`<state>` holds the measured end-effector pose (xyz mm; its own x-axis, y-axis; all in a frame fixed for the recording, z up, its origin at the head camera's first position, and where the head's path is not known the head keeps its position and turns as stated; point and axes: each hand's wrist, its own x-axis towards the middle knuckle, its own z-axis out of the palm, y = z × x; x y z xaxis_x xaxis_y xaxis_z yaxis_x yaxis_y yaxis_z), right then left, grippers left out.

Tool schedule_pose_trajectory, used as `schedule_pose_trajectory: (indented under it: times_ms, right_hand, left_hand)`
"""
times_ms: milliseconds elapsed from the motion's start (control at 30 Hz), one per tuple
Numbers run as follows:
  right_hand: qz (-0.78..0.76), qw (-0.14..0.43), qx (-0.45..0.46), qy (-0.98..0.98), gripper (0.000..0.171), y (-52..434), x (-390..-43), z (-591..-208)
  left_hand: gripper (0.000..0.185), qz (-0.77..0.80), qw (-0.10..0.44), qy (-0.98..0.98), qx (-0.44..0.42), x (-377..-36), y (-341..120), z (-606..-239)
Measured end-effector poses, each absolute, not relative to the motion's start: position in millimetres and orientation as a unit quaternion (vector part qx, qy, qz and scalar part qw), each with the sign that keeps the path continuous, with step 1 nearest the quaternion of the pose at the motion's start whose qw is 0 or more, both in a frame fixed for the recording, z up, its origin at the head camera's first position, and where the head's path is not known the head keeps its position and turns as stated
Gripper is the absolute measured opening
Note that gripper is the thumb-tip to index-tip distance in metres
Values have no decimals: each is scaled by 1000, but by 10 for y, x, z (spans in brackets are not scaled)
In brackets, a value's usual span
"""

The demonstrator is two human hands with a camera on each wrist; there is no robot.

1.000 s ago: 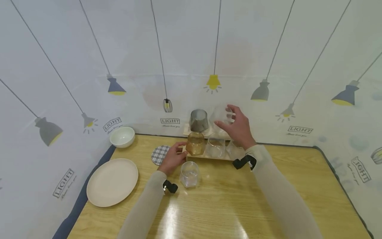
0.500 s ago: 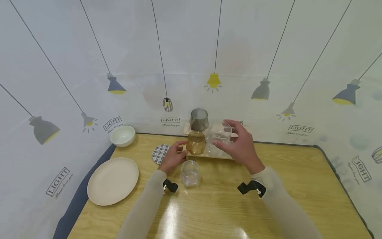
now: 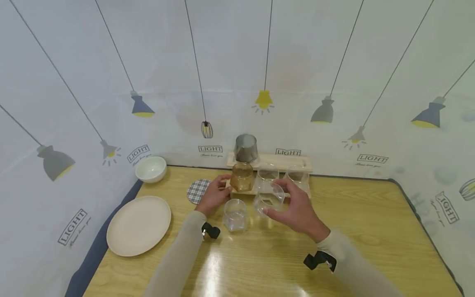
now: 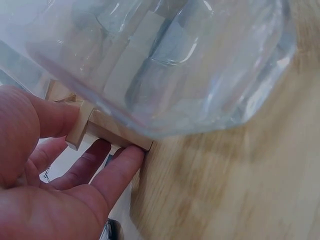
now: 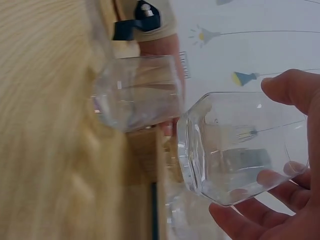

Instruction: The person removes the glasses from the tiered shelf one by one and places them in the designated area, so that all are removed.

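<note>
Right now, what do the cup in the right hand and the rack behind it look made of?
The cup in the right hand looks like clear glass, perhaps plastic: see-through, faceted, glossy. The rack looks like pale unfinished wood: matte, squared strips.

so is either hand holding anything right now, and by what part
The right hand holds a clear glass by its sides near the rim, thumb opposite the fingers. The left hand holds nothing; its fingers press the end of the wooden rack.

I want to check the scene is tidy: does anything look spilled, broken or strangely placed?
Nothing stands out. The clear glass in the right hand is tilted only because it is held; no spill or damage is visible.
</note>
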<state>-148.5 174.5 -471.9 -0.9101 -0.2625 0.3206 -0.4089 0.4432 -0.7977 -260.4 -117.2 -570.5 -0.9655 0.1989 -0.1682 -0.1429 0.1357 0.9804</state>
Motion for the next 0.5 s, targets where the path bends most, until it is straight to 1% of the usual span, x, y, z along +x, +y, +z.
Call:
schedule_pose_trajectory:
  times_ms: [133,267,500]
  right_hand:
    - [491,38,189,-849,74,1740,-1469,-4903]
    - [479,13,181,-859,75,1719,-1465,-5095]
    - [468,1,174,-866,77,1681,-1466,-5335]
  left_hand:
    - [50,656,129,743,18,-2614,-1179,-5698]
    - [49,652,128,747,17,-2610,-1183,-5691]
    - [48,659,124,742,23,-2576,-1166,-5673]
